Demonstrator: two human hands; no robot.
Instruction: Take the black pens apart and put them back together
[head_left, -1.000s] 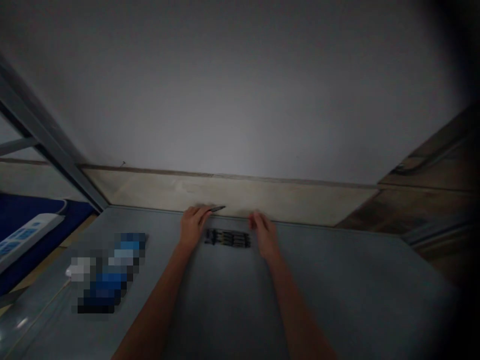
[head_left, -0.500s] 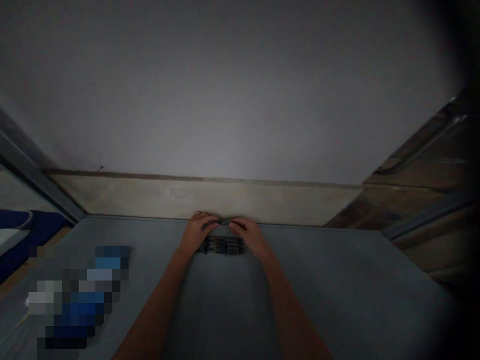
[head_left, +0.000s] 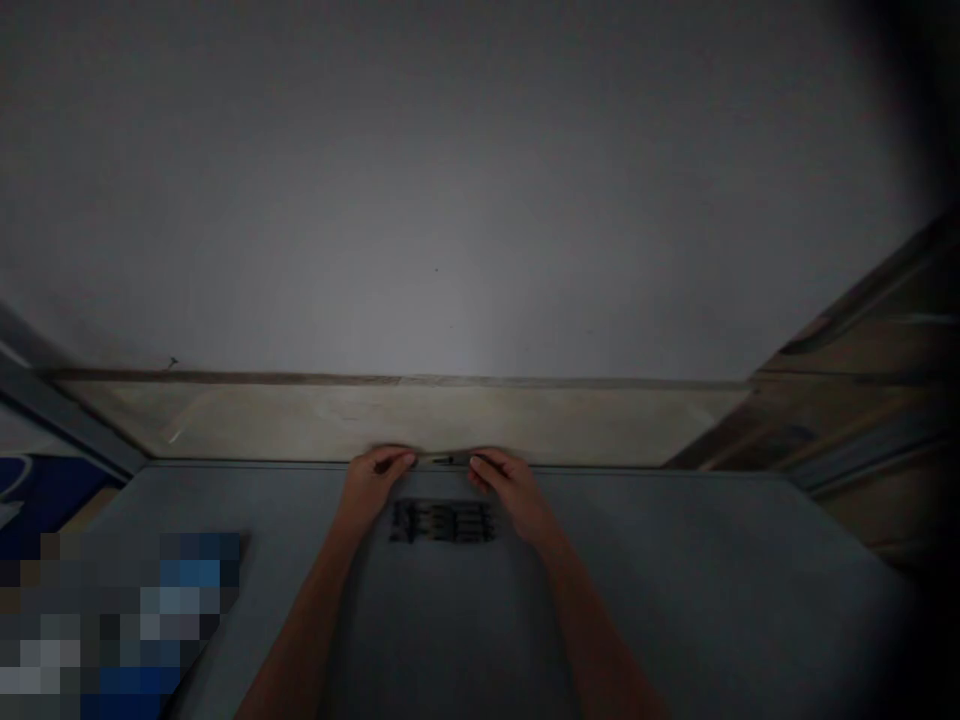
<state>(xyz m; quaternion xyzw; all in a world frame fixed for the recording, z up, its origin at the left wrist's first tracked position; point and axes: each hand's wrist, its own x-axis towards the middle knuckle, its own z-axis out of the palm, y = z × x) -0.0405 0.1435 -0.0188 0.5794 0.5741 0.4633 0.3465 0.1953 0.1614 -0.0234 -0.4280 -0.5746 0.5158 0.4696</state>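
Close to the far edge of the grey table, my right hand pinches a slim dark pen whose narrow end points left. My left hand faces it, thumb and fingertips pressed together on something too small and dim to make out. A short gap separates the fingertips of the two hands, and the pen's end shows in it. Just nearer to me, between my wrists, several dark pens lie side by side in a flat row.
A pale wall with a light tile strip rises right behind the table. Grey frame posts stand at both sides. A blurred-out blue and grey item lies at the table's left. Blue material shows beyond it.
My hands have drawn apart sideways, showing more of the pen between them. The view has shifted, so the table and the pen row sit lower in the picture.
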